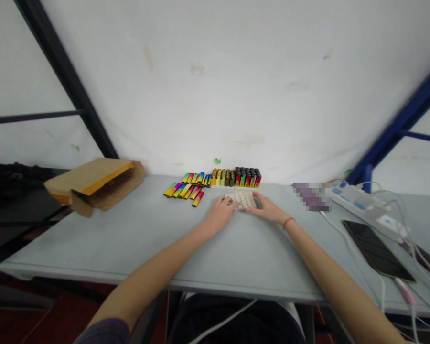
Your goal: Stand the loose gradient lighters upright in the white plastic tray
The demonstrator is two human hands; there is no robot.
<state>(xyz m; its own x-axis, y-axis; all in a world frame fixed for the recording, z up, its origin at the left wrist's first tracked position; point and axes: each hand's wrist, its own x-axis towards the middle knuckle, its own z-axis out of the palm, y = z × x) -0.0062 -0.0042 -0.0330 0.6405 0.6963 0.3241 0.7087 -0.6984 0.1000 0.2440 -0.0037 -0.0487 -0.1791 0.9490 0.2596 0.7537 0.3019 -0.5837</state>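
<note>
**What is under the hands, and where does it lie?**

A cream moulded tray [241, 200], marked with rows of round cells, is seen lying on the tabletop, between the two hands and just in front of the lighters.

**And the fingers?**

The fingers of the left hand [220, 214] and the right hand [267, 210] are curved over opposite sides of the tray. Whether it is firmly grasped or only touched cannot be told from this distant view. A red cord [288, 221] is worn on the right wrist.

**What is set around it?**

Multicoloured disposable lighters [222, 177] are ranged in rows behind the tray, and more lighters [184, 191] are laid aslant to its left. A folded cardboard box [95, 184] is placed farther left. To the right, a pixelated object [311, 197], a power strip [358, 205] and a dark smartphone [378, 251] are found, with white cables [347, 248] trailing among them.

**And the surface and room?**

The pale grey table [129, 229] is backed by a scuffed white wall [215, 86], and a blue metal frame [397, 119] is seen at the right.
</note>
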